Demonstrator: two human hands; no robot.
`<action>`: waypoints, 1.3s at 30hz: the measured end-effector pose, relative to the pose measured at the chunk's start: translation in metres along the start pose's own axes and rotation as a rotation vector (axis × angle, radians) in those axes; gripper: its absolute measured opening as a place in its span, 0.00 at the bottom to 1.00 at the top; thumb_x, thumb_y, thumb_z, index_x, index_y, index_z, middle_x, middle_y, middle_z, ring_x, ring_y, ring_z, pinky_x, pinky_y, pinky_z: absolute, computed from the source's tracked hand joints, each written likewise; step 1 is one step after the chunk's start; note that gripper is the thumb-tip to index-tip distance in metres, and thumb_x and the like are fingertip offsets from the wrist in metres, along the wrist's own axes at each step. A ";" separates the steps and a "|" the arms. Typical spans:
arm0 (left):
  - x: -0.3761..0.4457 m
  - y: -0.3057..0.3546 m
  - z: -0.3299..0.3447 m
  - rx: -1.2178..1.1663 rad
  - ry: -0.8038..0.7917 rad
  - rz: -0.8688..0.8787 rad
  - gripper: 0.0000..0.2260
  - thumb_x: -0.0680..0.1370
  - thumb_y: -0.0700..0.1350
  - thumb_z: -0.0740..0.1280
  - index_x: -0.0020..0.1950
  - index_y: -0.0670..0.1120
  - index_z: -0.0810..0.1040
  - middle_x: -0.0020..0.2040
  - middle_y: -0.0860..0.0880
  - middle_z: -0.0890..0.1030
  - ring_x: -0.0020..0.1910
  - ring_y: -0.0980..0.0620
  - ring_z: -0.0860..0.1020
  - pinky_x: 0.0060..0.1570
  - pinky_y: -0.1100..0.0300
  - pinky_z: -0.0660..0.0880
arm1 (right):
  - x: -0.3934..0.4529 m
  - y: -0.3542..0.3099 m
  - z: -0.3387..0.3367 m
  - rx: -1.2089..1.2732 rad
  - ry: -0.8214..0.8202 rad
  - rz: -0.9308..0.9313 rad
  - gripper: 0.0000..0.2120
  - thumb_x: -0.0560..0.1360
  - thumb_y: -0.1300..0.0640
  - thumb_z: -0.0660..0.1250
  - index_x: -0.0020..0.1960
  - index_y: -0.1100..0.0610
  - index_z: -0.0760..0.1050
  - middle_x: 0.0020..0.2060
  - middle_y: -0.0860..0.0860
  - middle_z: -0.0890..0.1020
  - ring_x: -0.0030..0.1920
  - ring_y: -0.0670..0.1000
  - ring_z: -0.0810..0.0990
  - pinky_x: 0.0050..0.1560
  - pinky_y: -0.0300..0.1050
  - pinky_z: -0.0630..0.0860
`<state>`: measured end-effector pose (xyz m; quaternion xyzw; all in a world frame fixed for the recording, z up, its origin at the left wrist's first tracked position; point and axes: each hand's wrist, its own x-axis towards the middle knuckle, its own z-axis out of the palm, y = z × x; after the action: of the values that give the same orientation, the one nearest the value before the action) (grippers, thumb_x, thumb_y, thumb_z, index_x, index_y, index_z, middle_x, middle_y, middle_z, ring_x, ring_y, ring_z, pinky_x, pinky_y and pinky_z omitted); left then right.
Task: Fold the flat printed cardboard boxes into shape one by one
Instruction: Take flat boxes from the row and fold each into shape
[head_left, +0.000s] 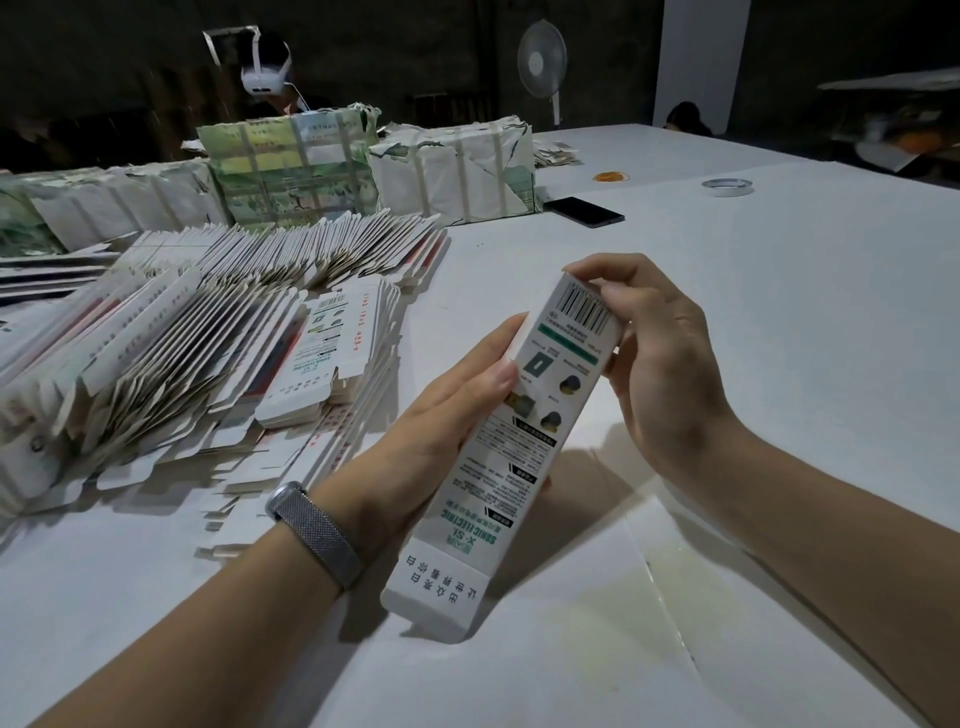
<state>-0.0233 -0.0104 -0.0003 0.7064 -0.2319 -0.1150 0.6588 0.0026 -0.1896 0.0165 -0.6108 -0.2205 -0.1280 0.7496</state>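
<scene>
White desk (779, 291) fills most of the frame, with a fanned heap of flat printed boxes (171, 358) at middle left and wrapped bundles (452, 171) behind it toward the top. At centre you hold one long white box (524, 447) tilted above the desk: your left hand (441, 431) has its grip wrapped round the left side, thumb on the printed face. Your right hand (660, 358) pinches the barcode end at the top.
</scene>
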 end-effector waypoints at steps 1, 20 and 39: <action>0.000 0.000 0.000 -0.002 0.000 0.000 0.28 0.79 0.55 0.57 0.80 0.59 0.61 0.58 0.45 0.82 0.45 0.48 0.84 0.41 0.58 0.80 | 0.000 0.000 0.000 0.004 -0.005 -0.002 0.14 0.77 0.55 0.56 0.44 0.46 0.79 0.36 0.43 0.79 0.38 0.42 0.78 0.35 0.39 0.75; 0.004 -0.004 0.002 -0.098 0.092 0.062 0.26 0.79 0.55 0.58 0.78 0.55 0.63 0.53 0.42 0.79 0.39 0.45 0.82 0.36 0.57 0.79 | -0.001 0.009 0.000 -0.005 0.060 0.071 0.06 0.76 0.54 0.69 0.50 0.53 0.73 0.40 0.51 0.83 0.41 0.53 0.83 0.40 0.56 0.79; 0.006 -0.005 0.001 -0.087 0.137 0.009 0.24 0.80 0.56 0.58 0.77 0.56 0.64 0.57 0.39 0.82 0.42 0.38 0.83 0.39 0.53 0.81 | 0.002 0.015 -0.006 -0.089 0.090 0.122 0.09 0.75 0.52 0.72 0.51 0.56 0.77 0.41 0.54 0.85 0.34 0.49 0.82 0.33 0.42 0.76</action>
<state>-0.0175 -0.0135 -0.0049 0.6823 -0.1843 -0.0736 0.7036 0.0126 -0.1916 0.0037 -0.6495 -0.1430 -0.1188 0.7373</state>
